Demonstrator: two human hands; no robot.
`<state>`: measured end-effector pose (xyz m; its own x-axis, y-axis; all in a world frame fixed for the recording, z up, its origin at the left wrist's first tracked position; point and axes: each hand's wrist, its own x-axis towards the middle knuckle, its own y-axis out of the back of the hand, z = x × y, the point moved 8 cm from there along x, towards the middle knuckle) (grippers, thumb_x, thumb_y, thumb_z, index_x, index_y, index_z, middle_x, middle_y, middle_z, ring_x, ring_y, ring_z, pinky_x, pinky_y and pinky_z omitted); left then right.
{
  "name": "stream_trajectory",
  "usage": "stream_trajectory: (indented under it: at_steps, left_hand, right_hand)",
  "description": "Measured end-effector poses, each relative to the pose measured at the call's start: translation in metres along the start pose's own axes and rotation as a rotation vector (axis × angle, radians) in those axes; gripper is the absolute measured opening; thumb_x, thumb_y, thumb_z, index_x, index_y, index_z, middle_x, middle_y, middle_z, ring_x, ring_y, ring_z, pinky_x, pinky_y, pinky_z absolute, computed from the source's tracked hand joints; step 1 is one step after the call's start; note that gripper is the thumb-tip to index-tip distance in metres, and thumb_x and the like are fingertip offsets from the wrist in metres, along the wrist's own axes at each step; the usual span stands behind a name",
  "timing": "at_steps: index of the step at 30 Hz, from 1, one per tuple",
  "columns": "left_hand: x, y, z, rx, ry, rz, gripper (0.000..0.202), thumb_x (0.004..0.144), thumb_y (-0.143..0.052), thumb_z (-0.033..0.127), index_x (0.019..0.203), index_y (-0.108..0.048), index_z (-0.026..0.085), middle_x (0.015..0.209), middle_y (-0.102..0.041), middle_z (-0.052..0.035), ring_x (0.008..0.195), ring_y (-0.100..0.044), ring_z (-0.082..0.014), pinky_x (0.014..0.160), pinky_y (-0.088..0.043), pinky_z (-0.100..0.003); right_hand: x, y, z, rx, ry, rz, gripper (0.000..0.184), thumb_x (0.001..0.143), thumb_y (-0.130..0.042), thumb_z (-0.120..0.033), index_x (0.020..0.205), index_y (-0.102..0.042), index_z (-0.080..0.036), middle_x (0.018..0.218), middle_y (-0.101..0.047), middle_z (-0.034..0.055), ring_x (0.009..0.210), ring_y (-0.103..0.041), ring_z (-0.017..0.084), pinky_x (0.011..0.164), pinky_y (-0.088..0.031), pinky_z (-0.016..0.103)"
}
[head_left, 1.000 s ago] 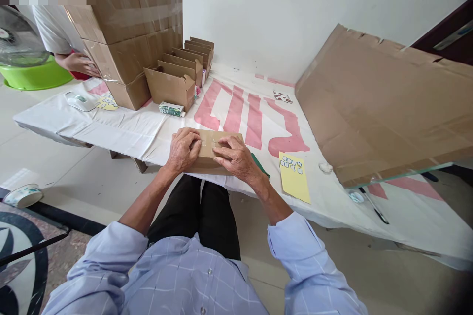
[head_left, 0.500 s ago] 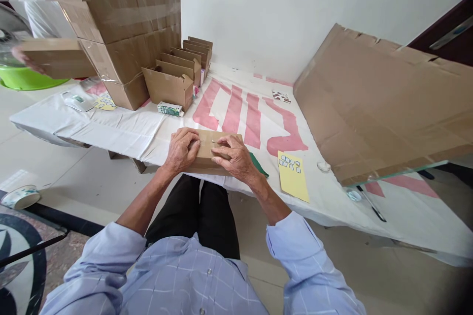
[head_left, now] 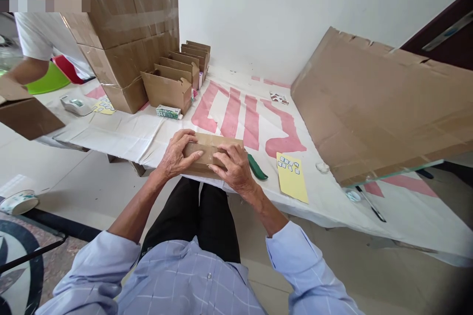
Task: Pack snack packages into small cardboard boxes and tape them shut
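Observation:
A small closed cardboard box (head_left: 207, 156) lies at the table's front edge, before my body. My left hand (head_left: 179, 155) grips its left end, thumb on the top face and fingers over the far edge. On the right end, my right hand (head_left: 233, 166) holds the box with curled fingers, the thumb on the near part of the top. A green curved object (head_left: 257, 167) lies just right of my right hand; its kind I cannot make out. Beyond it rests a yellow sheet (head_left: 291, 177) with blue-outlined stickers.
Stacked large cartons (head_left: 125, 39) and several open small boxes (head_left: 168, 89) stand back left. A green-white carton (head_left: 169, 111) lies before them. A large cardboard sheet (head_left: 384, 108) leans at right above a pen (head_left: 371, 204). Far left, a co-worker's arm (head_left: 31, 70) reaches to another box (head_left: 27, 113).
My left thumb has spread along the box top, and my right hand has shifted slightly lower. The co-worker's box has moved left and toward me, now tilted.

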<state>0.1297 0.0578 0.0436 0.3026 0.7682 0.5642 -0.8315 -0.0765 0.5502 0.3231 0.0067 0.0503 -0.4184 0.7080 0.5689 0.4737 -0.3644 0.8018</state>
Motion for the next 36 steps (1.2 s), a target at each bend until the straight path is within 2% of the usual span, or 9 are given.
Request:
stream_trajectory:
  at_steps: [6, 12, 17, 21, 25, 30, 36]
  left_hand:
    - [-0.002, 0.005, -0.002, -0.078, 0.024, 0.065, 0.034, 0.101, -0.066, 0.042, 0.127, -0.064, 0.021, 0.153, -0.060, -0.0188, 0.147, -0.058, -0.0332, 0.125, -0.048, -0.053]
    - [-0.001, 0.009, -0.018, -0.251, 0.165, 0.028, 0.033, 0.096, -0.059, 0.036, 0.126, -0.066, 0.023, 0.159, -0.060, -0.0135, 0.145, -0.059, -0.0339, 0.113, -0.056, -0.050]
    - [-0.001, 0.012, -0.017, -0.287, 0.162, 0.000, 0.034, 0.091, -0.062, 0.034, 0.123, -0.068, 0.023, 0.154, -0.063, -0.0126, 0.142, -0.061, -0.0341, 0.111, -0.057, -0.049]
    - [-0.004, 0.014, -0.010, -0.280, 0.097, 0.006, 0.019, 0.092, -0.063, 0.030, 0.106, -0.073, 0.022, 0.140, -0.068, -0.0115, 0.136, -0.064, -0.0314, 0.120, -0.051, -0.050]
    - [-0.007, 0.016, -0.007, -0.248, 0.066, 0.037, 0.014, 0.090, -0.061, 0.022, 0.098, -0.073, 0.022, 0.133, -0.069, -0.0107, 0.130, -0.067, -0.0289, 0.117, -0.053, -0.048]
    - [-0.007, 0.015, -0.003, -0.191, 0.052, 0.070, 0.036, 0.084, -0.059, 0.019, 0.117, -0.071, 0.023, 0.139, -0.069, -0.0122, 0.133, -0.066, -0.0297, 0.108, -0.058, -0.046]
    - [-0.007, 0.015, -0.015, -0.266, 0.130, 0.061, 0.051, 0.084, -0.071, 0.034, 0.134, -0.066, 0.024, 0.153, -0.063, -0.0132, 0.142, -0.062, -0.0340, 0.109, -0.059, -0.048]
  right_hand:
    - [-0.009, 0.003, -0.008, -0.078, 0.087, 0.058, 0.011, 0.102, -0.080, -0.035, 0.106, -0.078, -0.025, 0.129, -0.075, 0.0136, 0.114, -0.063, 0.033, 0.100, -0.052, 0.051]
    - [-0.015, 0.009, -0.019, -0.145, 0.155, 0.168, 0.012, 0.098, -0.084, -0.030, 0.105, -0.077, -0.023, 0.127, -0.075, 0.0129, 0.111, -0.064, 0.031, 0.097, -0.051, 0.047]
    - [-0.022, 0.017, -0.033, -0.160, 0.219, 0.281, 0.012, 0.098, -0.084, -0.025, 0.105, -0.075, -0.023, 0.128, -0.075, 0.0135, 0.114, -0.066, 0.031, 0.098, -0.052, 0.046]
    - [-0.026, 0.015, -0.032, -0.126, 0.193, 0.230, 0.014, 0.098, -0.084, -0.027, 0.108, -0.075, -0.025, 0.128, -0.076, 0.0123, 0.114, -0.068, 0.031, 0.099, -0.053, 0.048]
    - [-0.025, 0.015, -0.028, -0.030, 0.149, 0.176, 0.012, 0.103, -0.077, -0.028, 0.114, -0.075, -0.025, 0.125, -0.078, 0.0117, 0.111, -0.070, 0.030, 0.097, -0.055, 0.047]
    - [-0.014, 0.020, -0.022, 0.059, 0.101, 0.182, 0.011, 0.106, -0.067, -0.018, 0.112, -0.074, -0.025, 0.113, -0.081, 0.0090, 0.103, -0.072, 0.027, 0.095, -0.056, 0.045]
    - [-0.008, 0.027, -0.025, 0.062, 0.135, 0.236, 0.012, 0.105, -0.068, -0.014, 0.104, -0.075, -0.024, 0.109, -0.081, 0.0083, 0.100, -0.071, 0.025, 0.092, -0.059, 0.042]
